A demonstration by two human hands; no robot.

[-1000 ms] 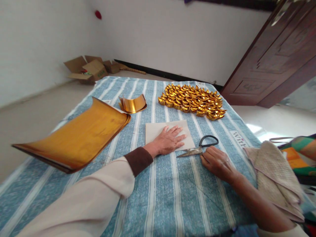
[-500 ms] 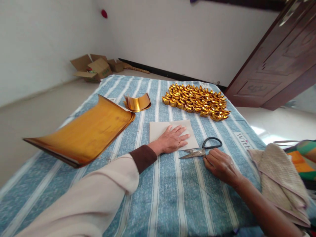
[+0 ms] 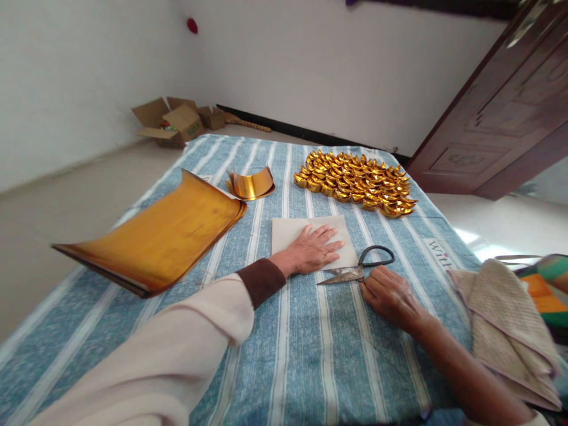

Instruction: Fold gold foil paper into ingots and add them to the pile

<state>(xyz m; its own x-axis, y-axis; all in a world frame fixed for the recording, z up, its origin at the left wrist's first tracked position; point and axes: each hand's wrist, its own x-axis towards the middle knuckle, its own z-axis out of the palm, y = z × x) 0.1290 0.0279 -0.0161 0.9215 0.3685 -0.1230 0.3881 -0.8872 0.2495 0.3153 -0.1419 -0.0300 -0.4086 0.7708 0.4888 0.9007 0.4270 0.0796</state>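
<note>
The step in hand appears to be steadying a pale sheet of paper (image 3: 286, 232) while the scissors (image 3: 354, 274) are held at its near right corner. The sheet lies flat in the middle of the striped tablecloth (image 3: 304, 361). The left hand (image 3: 313, 248) is pressed palm down on it, fingers spread, gripping nothing. The right hand (image 3: 390, 297) is curled around one handle of the scissors; the other black loop stands out uncovered beyond the knuckles. The blades are slightly parted and point left, just below the left hand; whether they touch the paper is hard to tell.

Any move of the blades seems to call for firm pressure on the sheet and fingertips kept clear of the edge.

A stack of large gold sheets (image 3: 160, 231) lies to the left, with a smaller curled gold stack (image 3: 252, 184) beyond it. Folded gold pieces (image 3: 355, 184) sit in rows at the far right. A beige towel (image 3: 506, 325) lies near the right forearm. Nothing seems to block the scissors except the left hand itself.
</note>
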